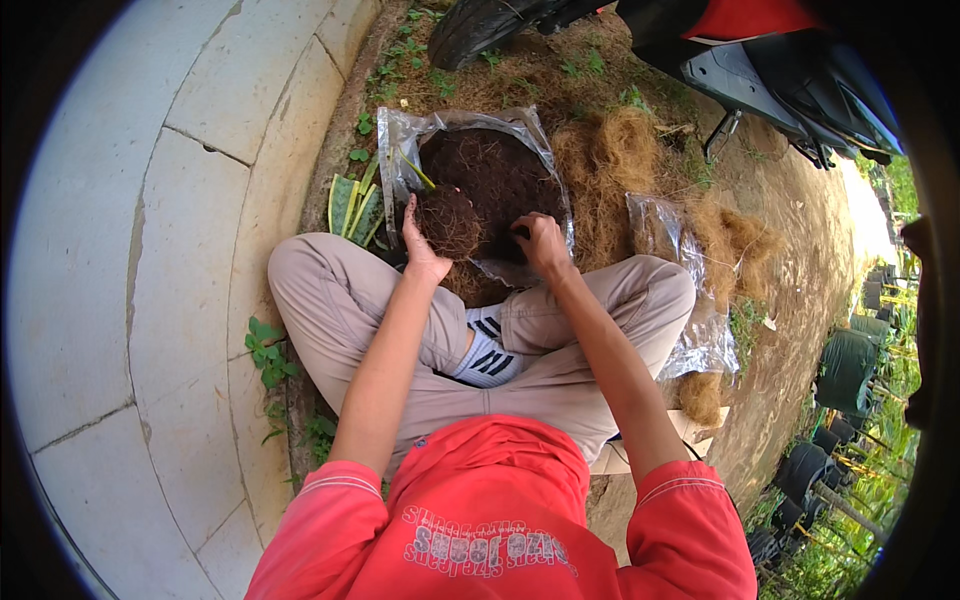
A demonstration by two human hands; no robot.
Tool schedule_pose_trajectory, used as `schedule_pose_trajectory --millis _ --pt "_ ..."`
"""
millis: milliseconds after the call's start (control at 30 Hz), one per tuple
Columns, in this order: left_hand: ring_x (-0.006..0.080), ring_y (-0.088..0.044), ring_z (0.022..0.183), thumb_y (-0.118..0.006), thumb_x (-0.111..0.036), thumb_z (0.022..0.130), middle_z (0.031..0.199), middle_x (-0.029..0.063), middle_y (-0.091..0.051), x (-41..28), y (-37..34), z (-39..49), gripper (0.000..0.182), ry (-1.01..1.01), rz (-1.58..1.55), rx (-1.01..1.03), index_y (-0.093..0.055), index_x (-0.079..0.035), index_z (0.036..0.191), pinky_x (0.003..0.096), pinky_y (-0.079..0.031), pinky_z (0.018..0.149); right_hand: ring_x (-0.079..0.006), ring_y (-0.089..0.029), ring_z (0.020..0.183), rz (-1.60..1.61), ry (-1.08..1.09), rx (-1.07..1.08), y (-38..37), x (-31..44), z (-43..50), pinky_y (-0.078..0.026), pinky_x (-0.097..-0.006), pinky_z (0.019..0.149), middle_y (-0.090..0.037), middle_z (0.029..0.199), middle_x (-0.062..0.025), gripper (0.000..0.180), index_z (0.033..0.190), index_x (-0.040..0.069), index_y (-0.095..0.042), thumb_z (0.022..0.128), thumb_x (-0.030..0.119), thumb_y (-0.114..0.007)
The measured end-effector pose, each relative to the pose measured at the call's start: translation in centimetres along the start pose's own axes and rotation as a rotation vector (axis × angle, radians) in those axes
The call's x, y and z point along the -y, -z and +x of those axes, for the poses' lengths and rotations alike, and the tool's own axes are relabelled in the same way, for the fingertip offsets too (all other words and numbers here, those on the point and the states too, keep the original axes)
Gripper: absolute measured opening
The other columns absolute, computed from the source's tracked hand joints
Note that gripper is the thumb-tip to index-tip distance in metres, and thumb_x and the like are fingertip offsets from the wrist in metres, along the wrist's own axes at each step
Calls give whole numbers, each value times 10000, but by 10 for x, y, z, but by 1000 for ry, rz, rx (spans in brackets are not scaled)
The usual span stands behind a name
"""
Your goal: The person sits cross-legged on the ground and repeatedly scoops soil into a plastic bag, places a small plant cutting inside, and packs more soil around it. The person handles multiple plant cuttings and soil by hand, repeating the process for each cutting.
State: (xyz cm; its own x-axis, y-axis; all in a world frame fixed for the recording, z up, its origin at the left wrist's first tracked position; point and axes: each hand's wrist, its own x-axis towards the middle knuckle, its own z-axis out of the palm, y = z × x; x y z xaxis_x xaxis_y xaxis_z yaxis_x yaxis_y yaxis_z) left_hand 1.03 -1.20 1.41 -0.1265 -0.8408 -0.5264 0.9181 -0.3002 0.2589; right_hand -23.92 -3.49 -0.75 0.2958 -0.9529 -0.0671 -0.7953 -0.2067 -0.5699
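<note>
My left hand (pixel 424 244) cups a round root ball (pixel 451 221) wrapped in brown fibre, with a narrow green leaf (pixel 417 169) rising from its upper side. To the right, my right hand (pixel 541 238) is over the dark soil (pixel 499 172), its fingers bent and their tips partly hidden; whether they hold soil cannot be told. The soil lies on a clear plastic sheet (pixel 401 124) in front of my crossed legs. Left of the sheet are variegated snake plant leaves (pixel 351 206).
Coconut fibre (pixel 626 157) is heaped right of the soil, beside crumpled clear plastic (pixel 705 337). A motorcycle (pixel 765 82) stands at the upper right. Paving slabs (pixel 187 195) run along the left. Dark plant bags (pixel 847 367) line the far right.
</note>
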Motion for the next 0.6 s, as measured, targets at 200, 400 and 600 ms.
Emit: schedule_pose_trajectory --millis 200,400,600 --pt "335 -672 1263 -532 -609 1047 1364 111 -720 1 0 1 662 -33 16 14 -672 -69 1404 505 -528 1096 -454 -699 1130 -192 -108 -155 -5 8 -8 -582 -506 999 -707 1225 -236 455 1366 88 -709 950 254 -788" --pt "335 -674 1262 -525 -613 1043 1377 109 -716 1 0 3 675 -43 13 -15 -664 -67 1415 516 -528 1092 -443 -689 1169 -171 31 155 -17 12 -6 -586 -487 1009 -673 1294 -224 452 1334 75 -724 915 219 -817" --pt "329 -683 1249 -512 -625 1039 1359 113 -725 0 3 4 681 -33 8 14 -676 -75 1405 516 -536 1075 -429 -720 1105 -116 90 120 -19 1 3 -603 -497 971 -733 1171 -204 297 1183 67 -793 889 112 -791"
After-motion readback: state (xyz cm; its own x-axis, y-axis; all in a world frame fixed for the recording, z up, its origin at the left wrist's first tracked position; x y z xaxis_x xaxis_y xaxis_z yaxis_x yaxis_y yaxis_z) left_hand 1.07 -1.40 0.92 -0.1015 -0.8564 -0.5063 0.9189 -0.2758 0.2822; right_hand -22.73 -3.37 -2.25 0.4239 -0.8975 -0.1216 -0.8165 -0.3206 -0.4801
